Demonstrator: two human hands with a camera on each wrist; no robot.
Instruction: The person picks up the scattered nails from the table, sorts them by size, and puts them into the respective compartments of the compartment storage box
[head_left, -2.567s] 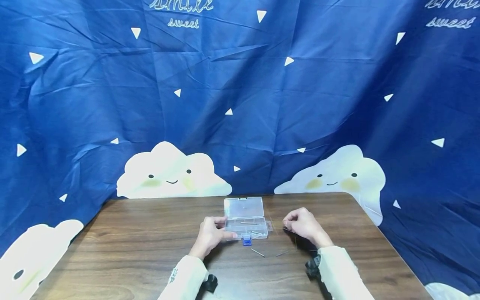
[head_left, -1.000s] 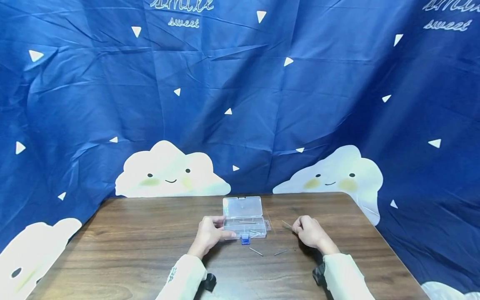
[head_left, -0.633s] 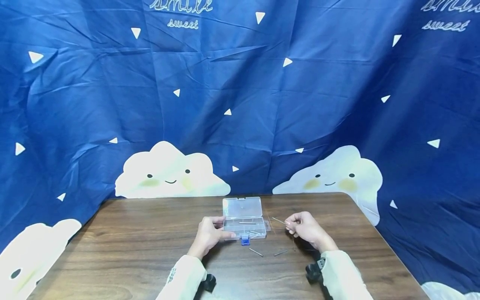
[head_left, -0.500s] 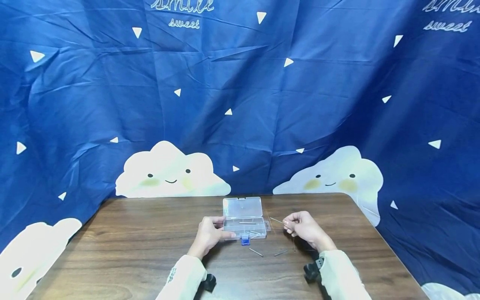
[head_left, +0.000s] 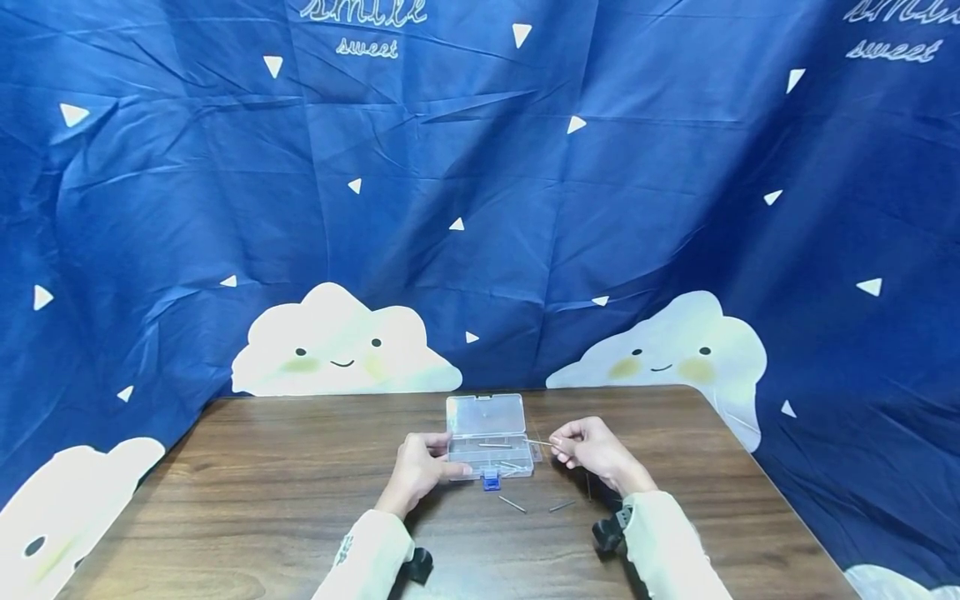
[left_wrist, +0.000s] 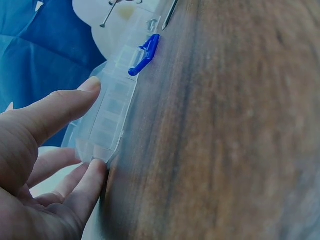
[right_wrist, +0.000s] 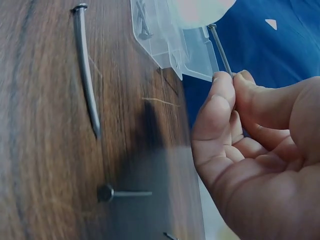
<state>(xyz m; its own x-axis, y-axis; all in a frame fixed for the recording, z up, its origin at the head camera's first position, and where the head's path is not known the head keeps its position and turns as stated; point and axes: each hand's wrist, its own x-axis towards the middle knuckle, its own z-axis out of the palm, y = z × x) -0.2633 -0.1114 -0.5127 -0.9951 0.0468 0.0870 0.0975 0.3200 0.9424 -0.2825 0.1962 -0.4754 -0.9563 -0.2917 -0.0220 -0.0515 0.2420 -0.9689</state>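
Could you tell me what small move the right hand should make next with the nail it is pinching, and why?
Probably carry the nail a little further left over the open clear box and let it go. The right hand pinches it with its tip already at the box's right edge, the left hand steadies the box's left end, and other nails already lie inside.

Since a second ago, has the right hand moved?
Yes. The right hand, pinching a nail, moved left toward the clear box, which stayed put on the table.
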